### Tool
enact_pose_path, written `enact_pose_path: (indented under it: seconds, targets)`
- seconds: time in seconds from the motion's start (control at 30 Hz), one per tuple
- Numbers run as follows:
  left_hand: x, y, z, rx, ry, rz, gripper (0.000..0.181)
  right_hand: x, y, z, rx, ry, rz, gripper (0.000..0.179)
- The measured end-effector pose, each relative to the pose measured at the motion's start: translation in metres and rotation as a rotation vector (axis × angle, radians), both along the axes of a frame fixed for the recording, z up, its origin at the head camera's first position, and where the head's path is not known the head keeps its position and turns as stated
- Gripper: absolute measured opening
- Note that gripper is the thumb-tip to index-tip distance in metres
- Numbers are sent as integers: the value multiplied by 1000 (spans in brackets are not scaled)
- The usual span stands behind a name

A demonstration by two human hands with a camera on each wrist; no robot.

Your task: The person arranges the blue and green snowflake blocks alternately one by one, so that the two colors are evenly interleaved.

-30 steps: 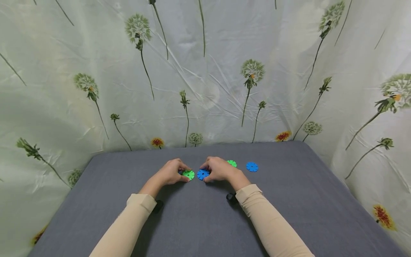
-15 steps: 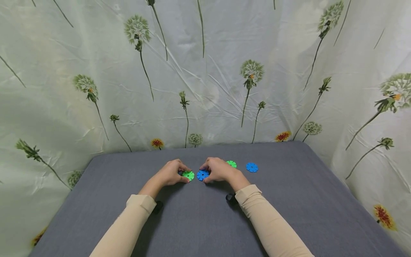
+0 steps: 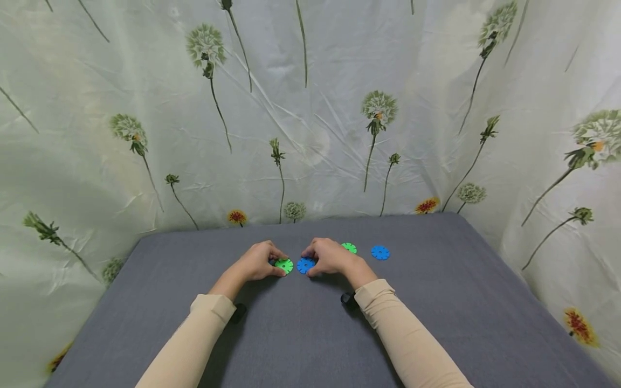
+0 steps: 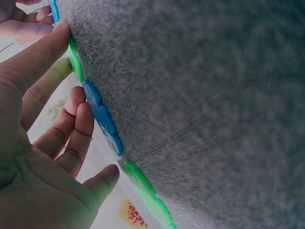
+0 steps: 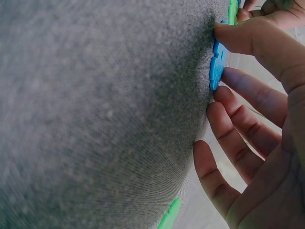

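Observation:
In the head view my left hand (image 3: 259,260) pinches a green notched plastic disc (image 3: 284,266) between thumb and index finger, its other fingers loosely bent. My right hand (image 3: 331,257) pinches a blue notched disc (image 3: 305,265) the same way. Both discs lie flat on the cloth, side by side with a small gap. In the left wrist view, another blue disc (image 4: 102,117) and another green disc (image 4: 147,193) lie beneath the left hand, mostly hidden from the head camera. The right wrist view shows thumb and index finger at the edges of the blue disc (image 5: 218,64).
Right of the right hand lie a green disc (image 3: 349,248), partly covered by that hand, and a blue disc (image 3: 380,252). Grey cloth (image 3: 291,334) covers the table. A dandelion-print curtain (image 3: 320,108) hangs behind and along the sides.

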State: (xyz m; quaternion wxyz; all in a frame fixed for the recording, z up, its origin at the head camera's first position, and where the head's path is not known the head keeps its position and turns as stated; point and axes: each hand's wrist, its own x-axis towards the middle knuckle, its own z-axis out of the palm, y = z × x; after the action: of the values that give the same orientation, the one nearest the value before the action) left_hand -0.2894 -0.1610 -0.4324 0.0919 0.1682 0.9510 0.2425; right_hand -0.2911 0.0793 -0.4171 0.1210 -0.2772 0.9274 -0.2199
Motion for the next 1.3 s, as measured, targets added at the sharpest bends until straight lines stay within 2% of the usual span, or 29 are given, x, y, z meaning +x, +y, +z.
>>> enact_pose_path:
  seconds: [0.2,0.57,0.87,1.3]
  targets:
    - [1,0,-1,1,-10,13,34,-1,0,-3,8,1,7,48]
    - [0,2,1,-25,21,-19,34,-2,6,4,20,-5,48,46]
    - [-1,2,3,-66,53,-77,34,-8,30,15,13,-12,-32,44]
    - [-2,3,9,-71,79,-146,40,-15,76,26,41,-12,-76,50]
